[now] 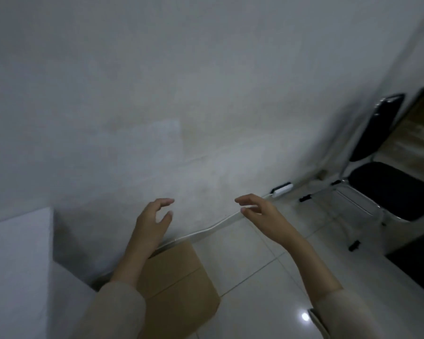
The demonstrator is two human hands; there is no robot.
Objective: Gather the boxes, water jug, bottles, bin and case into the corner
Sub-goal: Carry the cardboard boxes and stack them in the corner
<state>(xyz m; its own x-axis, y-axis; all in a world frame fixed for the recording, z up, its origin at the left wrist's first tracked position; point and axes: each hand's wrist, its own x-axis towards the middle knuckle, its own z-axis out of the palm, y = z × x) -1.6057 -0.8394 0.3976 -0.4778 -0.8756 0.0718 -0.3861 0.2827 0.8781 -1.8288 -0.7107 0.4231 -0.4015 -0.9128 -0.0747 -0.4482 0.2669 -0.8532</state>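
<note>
Below the left hand (154,221), partly under its forearm, a brown cardboard box (181,282) sits on the tiled floor (255,265), close against the wall (157,94) and just beside a white block (17,253) that juts out to form the corner. That spot suits the task: the box looks already tucked in where the gathering is meant to end. Both hands hang in the air above the floor with nothing in their grip, fingers apart and loosely bent; the right hand (257,211) hovers across from the left, the two facing each other as if sized for a carton. A pale cable (206,231) runs along the wall's foot beneath them to a small white adapter (282,189). Well to the right of the right hand stands a black chair (389,187). No jug, bottles, bin or case show here, so most of the job likely remains.
</note>
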